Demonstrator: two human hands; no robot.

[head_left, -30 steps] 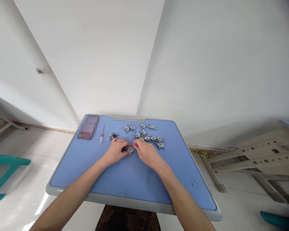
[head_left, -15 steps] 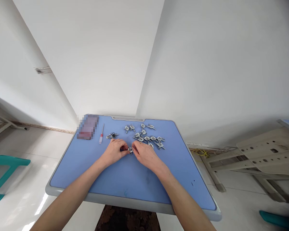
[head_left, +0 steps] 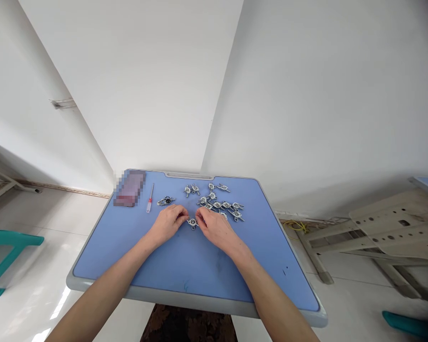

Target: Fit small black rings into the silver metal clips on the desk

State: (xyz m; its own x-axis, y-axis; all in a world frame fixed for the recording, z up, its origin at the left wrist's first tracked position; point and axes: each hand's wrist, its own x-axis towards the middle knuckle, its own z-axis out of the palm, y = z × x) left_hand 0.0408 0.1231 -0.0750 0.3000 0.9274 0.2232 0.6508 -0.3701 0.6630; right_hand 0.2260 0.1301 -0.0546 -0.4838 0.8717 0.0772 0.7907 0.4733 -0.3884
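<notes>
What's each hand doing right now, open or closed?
Left hand: curled; cannot tell if holding the small metal part.
Right hand: curled; cannot tell either.

I'm working with my left hand and my right hand over a blue table, holding a small metal clip between them at the fingertips. A cluster of similar clips is lying just ahead, a lone clip is lying beside a small screwdriver, and a blurred object is sitting near the far corner.
</notes>
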